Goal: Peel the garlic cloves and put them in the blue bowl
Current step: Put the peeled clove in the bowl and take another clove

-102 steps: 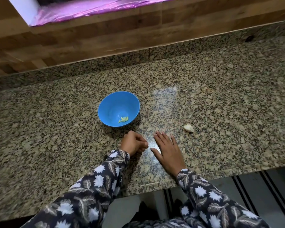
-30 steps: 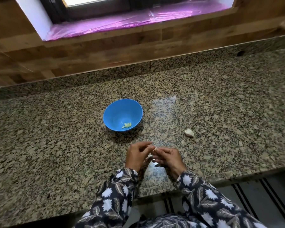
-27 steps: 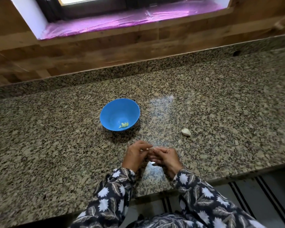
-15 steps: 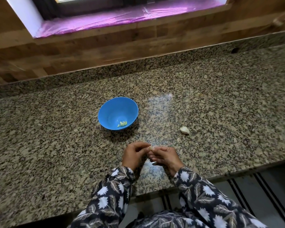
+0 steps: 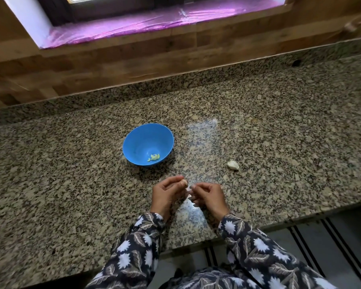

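Blue bowl (image 5: 148, 143) on the tabletop (image 5: 71, 184) holds a few peeled garlic pieces (image 5: 154, 157): task partly done. Beside it, your left hand (image 5: 167, 192) and right hand (image 5: 208, 195) curl, fingertips almost meeting; whether they pinch a clove cannot be told. Farther right, one unpeeled clove (image 5: 233, 165) awaits.

The bare left hand (image 5: 166, 194) and bare right hand (image 5: 209, 197) hover close together, fingers curled, fingertips almost meeting.
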Demonstrator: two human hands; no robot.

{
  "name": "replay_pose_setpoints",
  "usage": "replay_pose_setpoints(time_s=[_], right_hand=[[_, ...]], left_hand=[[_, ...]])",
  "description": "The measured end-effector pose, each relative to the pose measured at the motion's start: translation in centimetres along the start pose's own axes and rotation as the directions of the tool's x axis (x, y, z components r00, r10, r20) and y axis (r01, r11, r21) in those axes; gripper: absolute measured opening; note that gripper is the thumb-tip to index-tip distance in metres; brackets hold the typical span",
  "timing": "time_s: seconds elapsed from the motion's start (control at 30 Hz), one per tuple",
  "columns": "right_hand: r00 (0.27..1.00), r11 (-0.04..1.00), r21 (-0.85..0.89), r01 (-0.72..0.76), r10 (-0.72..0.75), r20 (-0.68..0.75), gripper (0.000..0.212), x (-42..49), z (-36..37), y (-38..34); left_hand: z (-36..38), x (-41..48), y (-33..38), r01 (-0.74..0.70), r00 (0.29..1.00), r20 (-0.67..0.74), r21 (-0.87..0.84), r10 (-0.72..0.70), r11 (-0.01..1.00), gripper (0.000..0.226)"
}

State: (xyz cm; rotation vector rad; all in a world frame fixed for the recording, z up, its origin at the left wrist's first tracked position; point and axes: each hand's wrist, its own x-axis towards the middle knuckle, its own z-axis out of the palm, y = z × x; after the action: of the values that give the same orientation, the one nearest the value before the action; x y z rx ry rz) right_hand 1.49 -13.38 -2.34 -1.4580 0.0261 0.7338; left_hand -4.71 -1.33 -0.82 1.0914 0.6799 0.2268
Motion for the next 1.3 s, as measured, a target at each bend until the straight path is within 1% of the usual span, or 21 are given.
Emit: replay_pose_setpoints(time_s=[0.1, 0.13, 0.17, 0.23, 0.3, 0.4, 0.57, 0.67, 0.73, 0.77, 0.8, 0.87, 0.93, 1.0, 1.07, 1.13, 1.17, 1.27, 1.3], right_hand=[[0.998, 1.000, -0.014, 0.028, -0.029, -0.047, 0.015, 0.2, 0.0, 0.3], [0.996, 0.997, -0.057, 0.051, -0.055, -0.064, 0.012, 0.4, -0.1, 0.4], [0.993, 0.987, -0.136, 0.082, -0.093, -0.075, 0.010, 0.5, -0.2, 0.5], [0.980, 0.933, -0.322, 0.157, -0.189, -0.069, 0.014, 0.5, -0.4, 0.7], [0.960, 0.869, -0.436, 0.233, -0.276, -0.039, 0.021, 0.1, -0.4, 0.5], [0.926, 0.795, -0.505, 0.337, -0.377, 0.026, 0.024, -0.4, -0.1, 0.2], [0.887, 0.706, -0.581, 0.404, -0.458, 0.061, 0.018, -0.8, -0.2, 0.1], [0.848, 0.596, -0.679, 0.429, -0.524, 0.075, 0.016, -1.0, -0.3, 0.1], [0.824, 0.530, -0.721, 0.447, -0.557, 0.102, 0.015, -1.0, -0.3, 0.1], [0.823, 0.527, -0.721, 0.451, -0.559, 0.106, 0.014, -1.0, -0.3, 0.1], [0.831, 0.545, -0.711, 0.444, -0.548, 0.098, 0.014, -0.9, -0.4, 0.1], [0.875, 0.626, -0.676, 0.389, -0.480, 0.060, 0.014, -0.7, -0.5, 0.0], [0.919, 0.722, -0.606, 0.335, -0.392, 0.041, 0.015, -0.5, -0.7, -0.1], [0.933, 0.786, -0.530, 0.317, -0.359, 0.025, 0.013, -0.4, -0.7, -0.1], [0.939, 0.812, -0.499, 0.302, -0.345, 0.007, 0.012, -0.4, -0.6, -0.3], [0.940, 0.805, -0.517, 0.290, -0.340, -0.001, 0.012, -0.3, -0.6, -0.5], [0.936, 0.775, -0.560, 0.293, -0.352, 0.003, 0.012, -0.4, -0.6, -0.6], [0.910, 0.629, -0.704, 0.330, -0.411, 0.060, 0.013, -0.6, -0.7, -0.8], [0.912, 0.630, -0.697, 0.342, -0.402, 0.084, 0.013, -0.6, -0.7, -0.9]], left_hand=[[0.1, -0.3, 0.0, -0.004, 1.000, -0.001, 0.014, 0.004, 1.000, 0.021], [0.1, -0.3, 0.0, 0.002, 1.000, -0.003, 0.020, -0.002, 1.000, 0.023], [0.2, -0.4, 0.0, 0.009, 1.000, -0.004, 0.027, -0.009, 1.000, 0.025], [0.2, -0.5, 0.0, 0.019, 1.000, -0.006, 0.021, -0.018, 1.000, 0.028], [0.3, -0.7, -0.1, 0.026, 1.000, -0.007, 0.002, -0.026, 1.000, 0.028], [0.2, -0.9, -0.2, 0.035, 0.999, 0.006, -0.004, -0.035, 0.999, 0.026], [0.4, -1.0, -0.3, 0.046, 0.999, 0.023, -0.036, -0.046, 0.998, 0.022], [0.5, -1.0, -0.5, 0.076, 0.997, 0.022, -0.072, -0.074, 0.995, 0.020], [0.5, -0.9, -0.6, 0.071, 0.997, 0.007, -0.064, -0.071, 0.995, 0.019], [0.4, -0.7, -0.6, 0.066, 0.998, 0.000, -0.059, -0.066, 0.996, 0.018], [0.4, -0.6, -0.6, 0.064, 0.998, -0.002, -0.055, -0.064, 0.996, 0.017], [0.2, -0.4, -0.4, 0.059, 0.998, 0.003, -0.033, -0.059, 0.998, 0.016], [0.1, -0.3, -0.3, 0.041, 0.999, 0.012, 0.003, -0.041, 0.999, 0.017], [0.1, -0.2, -0.1, 0.017, 1.000, 0.018, 0.040, -0.018, 0.999, 0.017], [0.2, 0.0, -0.1, -0.012, 1.000, 0.017, 0.093, 0.011, 0.996, 0.016], [0.1, 0.1, -0.1, -0.050, 0.999, 0.025, 0.156, 0.046, 0.986, 0.014], [0.1, 0.1, 0.0, -0.071, 0.997, 0.036, 0.187, 0.065, 0.980, 0.013], [0.0, 0.3, 0.2, -0.152, 0.987, 0.091, 0.303, 0.131, 0.941, 0.014], [-0.2, 0.4, 0.3, -0.168, 0.984, 0.106, 0.319, 0.141, 0.933, 0.014]])
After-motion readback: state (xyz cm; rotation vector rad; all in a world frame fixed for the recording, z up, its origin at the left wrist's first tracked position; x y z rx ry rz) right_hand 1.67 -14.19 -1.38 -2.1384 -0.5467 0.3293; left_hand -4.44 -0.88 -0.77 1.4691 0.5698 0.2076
